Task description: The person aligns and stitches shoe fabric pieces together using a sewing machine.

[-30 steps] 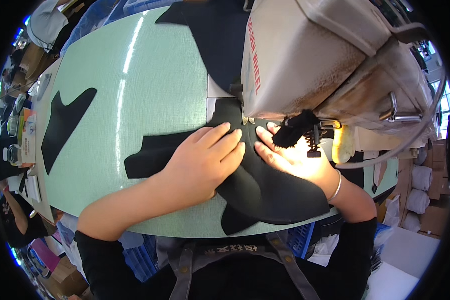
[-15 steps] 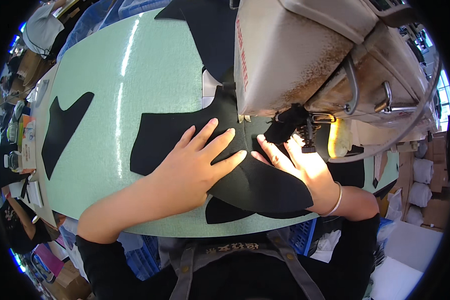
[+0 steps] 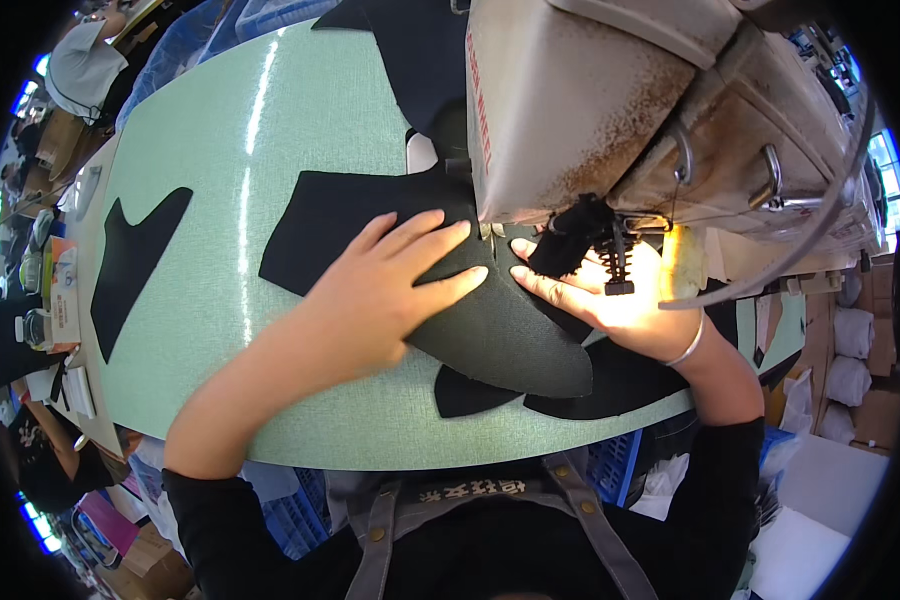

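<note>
A black fabric panel (image 3: 515, 345) with a curved edge lies under the needle area of a sewing machine (image 3: 580, 110). A seam line runs along it toward the small metal presser foot (image 3: 491, 232). My left hand (image 3: 375, 290) rests flat on the panel left of the foot, its fingers spread and the hand open. On the other side my right hand (image 3: 620, 310) lies open by the seam, fingers stretched out under the lamp's glow. A dark fuzzy wad (image 3: 570, 240) and a spring part of the machine hide some of its fingers.
Another black piece (image 3: 140, 265) lies on the left of the pale green table (image 3: 185, 380). More black pieces (image 3: 615, 385) lie by the near edge, with a larger dark piece (image 3: 420, 65) at the back. A lit lamp (image 3: 682, 265) and a grey hose (image 3: 770, 285) hang at right.
The panel has turned clockwise and shifted: its left part swung away from me, its near tip moved left. My left hand slid slightly with it; my right hand moved a little right.
</note>
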A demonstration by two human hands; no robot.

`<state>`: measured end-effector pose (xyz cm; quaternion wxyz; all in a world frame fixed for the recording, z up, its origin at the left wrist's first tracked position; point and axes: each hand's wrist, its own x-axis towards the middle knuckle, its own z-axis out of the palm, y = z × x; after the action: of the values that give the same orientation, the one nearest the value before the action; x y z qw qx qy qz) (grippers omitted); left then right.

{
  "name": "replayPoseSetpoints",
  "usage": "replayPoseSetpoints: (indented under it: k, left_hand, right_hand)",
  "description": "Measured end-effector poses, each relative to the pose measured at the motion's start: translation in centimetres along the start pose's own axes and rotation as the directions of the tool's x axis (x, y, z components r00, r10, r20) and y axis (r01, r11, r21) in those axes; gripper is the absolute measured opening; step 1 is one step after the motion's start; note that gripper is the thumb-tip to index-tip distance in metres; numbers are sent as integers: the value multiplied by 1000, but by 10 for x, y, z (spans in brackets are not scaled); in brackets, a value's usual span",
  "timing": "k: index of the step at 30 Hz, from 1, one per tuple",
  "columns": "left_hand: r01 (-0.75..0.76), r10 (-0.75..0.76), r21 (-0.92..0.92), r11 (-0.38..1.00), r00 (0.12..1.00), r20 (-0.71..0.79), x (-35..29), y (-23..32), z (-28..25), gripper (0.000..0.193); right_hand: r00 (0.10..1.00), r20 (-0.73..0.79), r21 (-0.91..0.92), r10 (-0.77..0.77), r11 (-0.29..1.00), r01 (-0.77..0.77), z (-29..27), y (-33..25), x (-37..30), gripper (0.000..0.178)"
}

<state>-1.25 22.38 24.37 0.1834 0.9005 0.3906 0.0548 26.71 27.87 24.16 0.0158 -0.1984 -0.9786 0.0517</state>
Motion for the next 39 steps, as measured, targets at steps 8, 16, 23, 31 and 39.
replayPoseSetpoints:
  k: [8, 16, 23, 31, 39]
  left_hand:
    - [24, -12, 72, 997, 988, -157, -1, 13, 18, 56]
    - [-77, 84, 44, 996, 982, -170, 4, -5, 14, 57]
    - [16, 19, 148, 989, 972, -235, 2, 21, 24, 49]
    - [-17, 19, 13, 1000, 972, -233, 4, 5, 19, 47]
    - [-26, 51, 105, 994, 968, -244, 10, 5, 18, 51]
  right_hand:
    - [992, -114, -96, 54, 993, -65, 9, -31, -5, 60]
    - [999, -47, 119, 22, 993, -16, 9, 15, -4, 61]
    - [976, -208, -69, -67, 996, 54, -5, 7, 6, 33]
    - [993, 78, 133, 89, 986, -98, 15, -2, -1, 66]
    - [951, -276, -36, -137, 991, 133, 15, 27, -4, 30]
